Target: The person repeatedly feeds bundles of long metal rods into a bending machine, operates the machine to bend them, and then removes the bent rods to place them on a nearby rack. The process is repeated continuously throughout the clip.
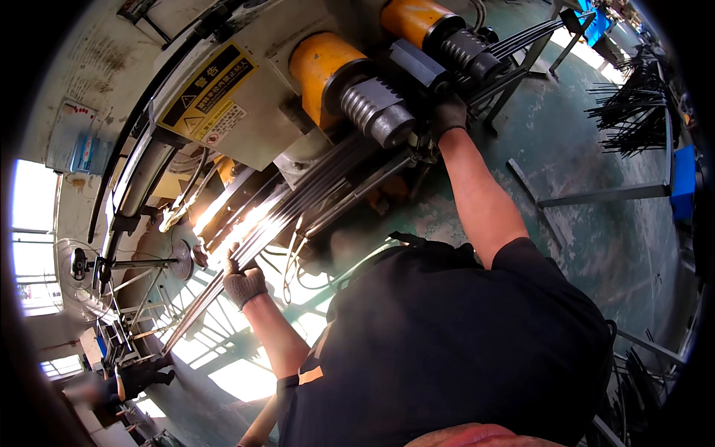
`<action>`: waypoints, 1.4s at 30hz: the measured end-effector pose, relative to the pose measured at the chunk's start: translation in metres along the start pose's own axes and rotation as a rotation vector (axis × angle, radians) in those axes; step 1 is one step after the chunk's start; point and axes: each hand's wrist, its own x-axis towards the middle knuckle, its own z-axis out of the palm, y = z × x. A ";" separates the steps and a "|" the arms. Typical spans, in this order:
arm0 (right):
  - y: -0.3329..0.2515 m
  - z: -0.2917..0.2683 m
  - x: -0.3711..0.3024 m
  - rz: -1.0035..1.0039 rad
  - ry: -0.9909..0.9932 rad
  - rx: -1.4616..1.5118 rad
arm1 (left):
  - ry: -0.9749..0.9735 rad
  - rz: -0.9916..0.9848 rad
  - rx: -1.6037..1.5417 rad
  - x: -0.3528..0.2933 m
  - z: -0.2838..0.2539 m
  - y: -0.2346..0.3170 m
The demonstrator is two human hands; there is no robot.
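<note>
A bundle of long, thin metal rods (298, 195) runs slantwise past the front of a large machine, from lower left to upper right. My left hand (244, 284), in a grey knit glove, is closed around the rods near their lower left part. Sunlight glares on the metal just above it. My right hand (450, 115), in a dark glove, reaches up beside a ridged steel roller shaft (380, 112) and a grey hexagonal block (418, 63). Its fingers are mostly hidden there, so what they touch I cannot make out.
Two orange cylindrical housings (328, 71) stick out of the machine above the rods. A yellow and black warning label (208, 93) is on its panel. Dark rods (633, 104) lie piled on a rack at right. Another person (138, 376) is at far lower left.
</note>
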 end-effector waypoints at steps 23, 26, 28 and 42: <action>0.009 -0.049 -0.108 0.457 -0.015 1.243 | -0.179 0.020 -0.066 -0.008 0.018 -0.037; 0.012 -0.044 -0.111 0.476 -0.028 1.175 | -0.223 0.056 0.065 -0.024 0.022 -0.056; 0.005 -0.045 -0.116 0.472 -0.021 1.205 | -0.251 0.089 0.191 -0.038 0.031 -0.068; 0.029 -0.023 -0.144 0.333 -0.131 0.878 | -0.399 0.150 0.705 -0.056 0.029 -0.094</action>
